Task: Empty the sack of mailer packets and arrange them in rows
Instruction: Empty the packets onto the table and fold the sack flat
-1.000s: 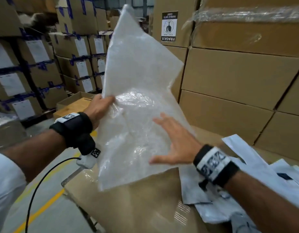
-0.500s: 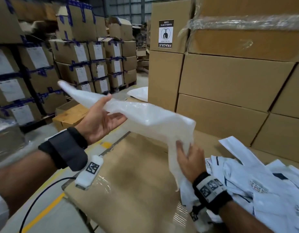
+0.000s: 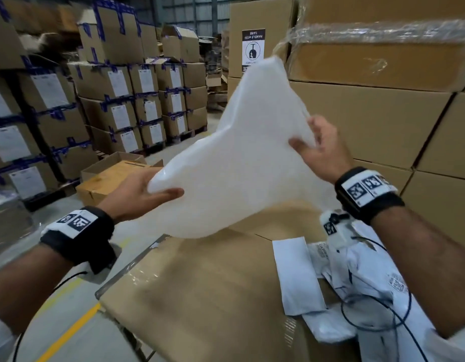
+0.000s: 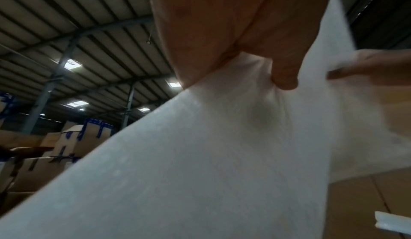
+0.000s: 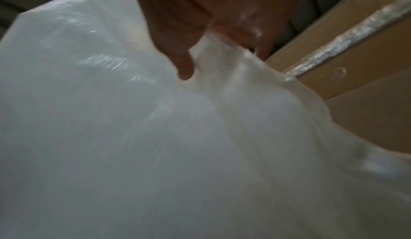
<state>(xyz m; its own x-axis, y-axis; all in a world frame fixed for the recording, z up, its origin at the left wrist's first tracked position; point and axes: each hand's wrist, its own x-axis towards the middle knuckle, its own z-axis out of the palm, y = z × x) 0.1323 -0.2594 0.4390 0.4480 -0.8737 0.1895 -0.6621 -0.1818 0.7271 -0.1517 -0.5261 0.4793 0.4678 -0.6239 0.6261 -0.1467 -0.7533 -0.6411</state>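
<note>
The limp, translucent white sack point(image 3: 241, 163) hangs in the air above the brown cardboard work surface point(image 3: 200, 296). My left hand point(image 3: 145, 194) pinches its lower left corner between thumb and fingers. Up at the sack's right edge, my right hand point(image 3: 317, 150) grips a bunched fold. The left wrist view shows my thumb pressed into the sack point(image 4: 200, 155). In the right wrist view the sack point(image 5: 155, 137) fills the picture under my gripping fingers. A heap of white mailer packets point(image 3: 356, 283) lies on the surface at the lower right, under my right forearm.
A wall of large cardboard cartons point(image 3: 369, 113) rises right behind the surface. Pallets of labelled boxes point(image 3: 121, 105) stand to the left across the grey floor with its yellow line point(image 3: 69, 333). An open carton point(image 3: 113, 173) sits on the floor. Cables trail from both wrists.
The sack went from held upright, to stretched low between my hands, to lifted and spread wider. My right hand rose from its lower end to its upper right edge.
</note>
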